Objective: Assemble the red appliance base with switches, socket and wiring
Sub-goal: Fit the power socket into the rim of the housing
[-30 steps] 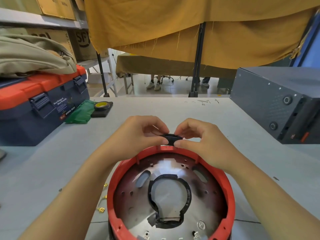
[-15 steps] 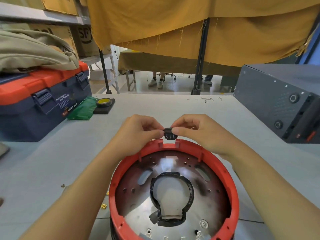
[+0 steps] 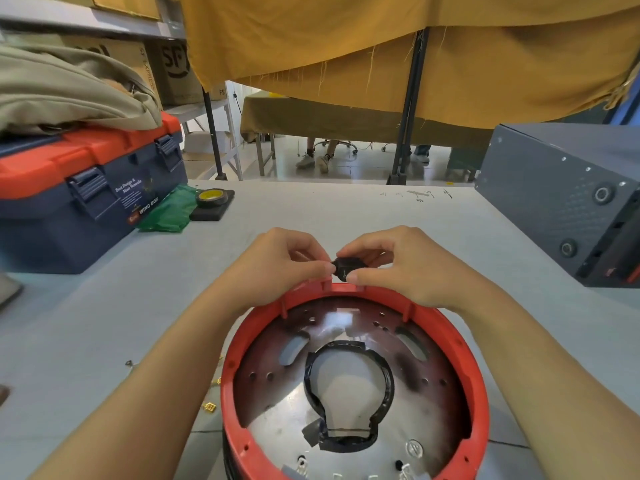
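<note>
red appliance base (image 3: 460,348), shiny metal floor

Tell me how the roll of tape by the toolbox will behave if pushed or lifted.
The roll of tape lies flat on a black pad, so a push likely slides it rather than rolls it. It looks small and hollow, probably light. On edge, it would likely roll.

The round appliance base (image 3: 353,375) has a bright red rim and a shiny silver plate inside, with a black ring in the middle. The small part (image 3: 348,266) above it is black. The tabletop (image 3: 104,323) is pale grey. The toolbox (image 3: 86,199) is dark blue with an orange-red lid. A green bag (image 3: 169,211) lies beside it. The hanging cloth (image 3: 415,46) is mustard yellow.
</note>
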